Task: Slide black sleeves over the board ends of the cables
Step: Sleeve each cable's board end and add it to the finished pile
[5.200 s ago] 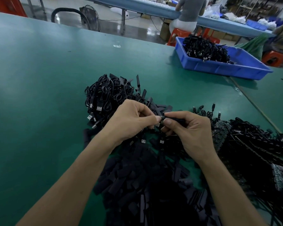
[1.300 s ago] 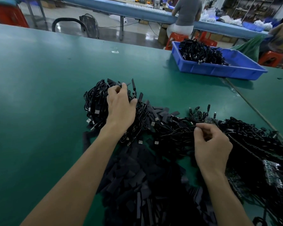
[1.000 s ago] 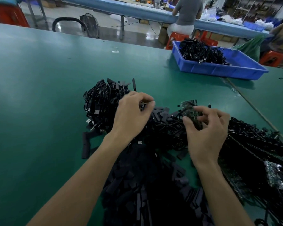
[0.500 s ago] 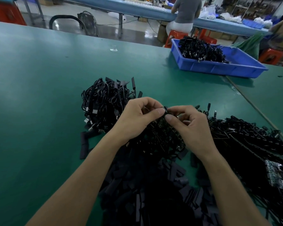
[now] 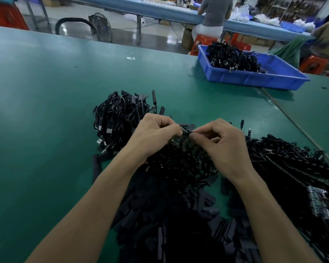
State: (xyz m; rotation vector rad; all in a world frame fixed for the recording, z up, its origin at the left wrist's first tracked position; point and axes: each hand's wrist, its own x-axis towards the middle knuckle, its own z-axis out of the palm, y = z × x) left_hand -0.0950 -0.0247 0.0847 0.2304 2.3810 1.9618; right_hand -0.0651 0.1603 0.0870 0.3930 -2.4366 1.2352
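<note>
Fingers (image 5: 176, 129): both sets curled, tips pinched together on one small black part (image 5: 185, 131); sleeve or board end, cannot tell which.
Left hand (image 5: 154, 135), right hand (image 5: 222, 147): meeting above a green board strip (image 5: 179, 144) and tangled cables (image 5: 179, 164).
Black sleeves (image 5: 160, 215): loose heap on the surface (image 5: 46, 111), nearer the person.
Handling, judged: sleeves light, soft, collapsible, best gripped near the mouth; board thin, stiff, fragile, best held by its edges.
Blue tray (image 5: 254, 80): far right, holding more cables.

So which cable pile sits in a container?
The far-right pile, in the blue tray; the coiled pile beside the left hand and the spread beside the right hand lie loose on the table.
</note>
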